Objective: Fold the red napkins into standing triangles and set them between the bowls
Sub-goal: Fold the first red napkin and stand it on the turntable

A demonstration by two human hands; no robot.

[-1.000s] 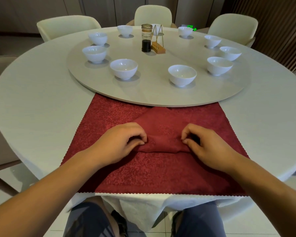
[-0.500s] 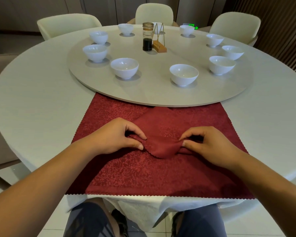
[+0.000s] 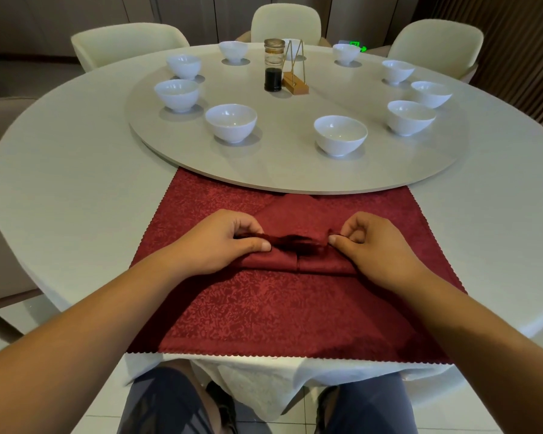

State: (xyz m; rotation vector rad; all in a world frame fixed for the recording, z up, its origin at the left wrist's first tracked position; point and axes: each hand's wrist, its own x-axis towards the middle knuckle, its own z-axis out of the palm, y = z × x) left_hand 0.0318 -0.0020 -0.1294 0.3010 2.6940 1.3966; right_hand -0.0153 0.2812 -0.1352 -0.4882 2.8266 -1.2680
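Pinching the lifted fold of the napkin [image 3: 295, 214] at centre frame, the left hand [image 3: 220, 242] and right hand [image 3: 376, 245] each clamp it between thumb and curled fingers, mid-fold, with bowls [image 3: 231, 122] waiting at upper frame; next, seemingly, the ends want drawing together so the triangle stands.

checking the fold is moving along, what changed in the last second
The left hand and right hand kept pinching the folded napkin; nothing was let go. Its near edge, flat a second ago, was lifted, then turned over into a band, with a raised ridge stretched between the hands. The spread napkin underneath, the bowls and the sauce bottle stayed put.
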